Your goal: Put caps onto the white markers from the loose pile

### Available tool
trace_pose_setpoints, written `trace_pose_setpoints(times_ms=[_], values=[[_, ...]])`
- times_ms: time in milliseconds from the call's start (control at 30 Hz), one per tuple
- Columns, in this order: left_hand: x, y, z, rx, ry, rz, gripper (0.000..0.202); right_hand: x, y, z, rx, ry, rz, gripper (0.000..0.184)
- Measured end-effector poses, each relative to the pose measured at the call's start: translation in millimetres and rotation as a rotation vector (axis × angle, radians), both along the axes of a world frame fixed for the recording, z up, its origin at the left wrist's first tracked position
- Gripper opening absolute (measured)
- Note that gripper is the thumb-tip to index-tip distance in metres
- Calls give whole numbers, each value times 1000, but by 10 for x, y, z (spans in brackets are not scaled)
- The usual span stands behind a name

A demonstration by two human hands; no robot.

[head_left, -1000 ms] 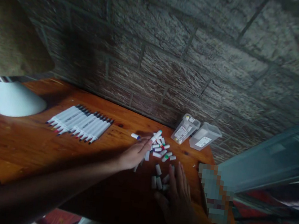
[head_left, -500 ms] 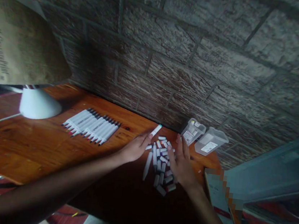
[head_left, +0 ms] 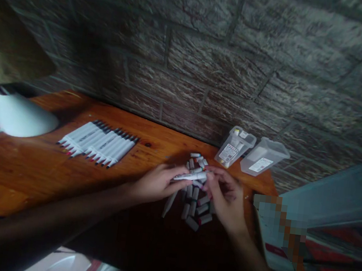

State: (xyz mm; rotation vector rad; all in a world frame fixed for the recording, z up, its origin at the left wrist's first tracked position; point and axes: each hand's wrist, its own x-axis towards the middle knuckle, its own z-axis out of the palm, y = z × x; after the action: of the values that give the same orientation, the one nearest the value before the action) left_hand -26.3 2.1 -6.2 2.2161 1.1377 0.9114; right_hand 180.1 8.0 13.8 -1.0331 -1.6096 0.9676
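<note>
A white marker (head_left: 191, 176) lies nearly level between my two hands, above a pile of loose marker caps (head_left: 195, 194). My left hand (head_left: 155, 183) is closed round its left part, thumb below and fingers above. My right hand (head_left: 226, 198) pinches at its right end; whether a separate cap is in those fingers is hidden. Beneath my left hand, a slim uncapped marker (head_left: 169, 204) rests on the table beside the caps. Farther left lies a neat row of white markers (head_left: 99, 143), dark ends toward the wall and coloured tips toward me.
Two clear plastic bins (head_left: 266, 157) with labels stand at the back right, the left one holding a few items. A lamp with a white base (head_left: 25, 116) is at the left. A phone-like device (head_left: 274, 239) lies on the right edge. A brick wall (head_left: 187, 83) bounds the table (head_left: 71, 192).
My right hand has come left from over the caps to the marker's end. The marker in my left hand has turned from slanting upward to nearly level. The view has shifted slightly right.
</note>
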Motion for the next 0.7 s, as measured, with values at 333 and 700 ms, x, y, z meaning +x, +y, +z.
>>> trace_pose_setpoints(times_ms=[333,700], values=[[-64,36,-11,140,29,27,24,-31,69,-22,-171,123,-10,35],[-151,49,38,162,-50,76,21,74,166,-111,-174,352,-212,32]])
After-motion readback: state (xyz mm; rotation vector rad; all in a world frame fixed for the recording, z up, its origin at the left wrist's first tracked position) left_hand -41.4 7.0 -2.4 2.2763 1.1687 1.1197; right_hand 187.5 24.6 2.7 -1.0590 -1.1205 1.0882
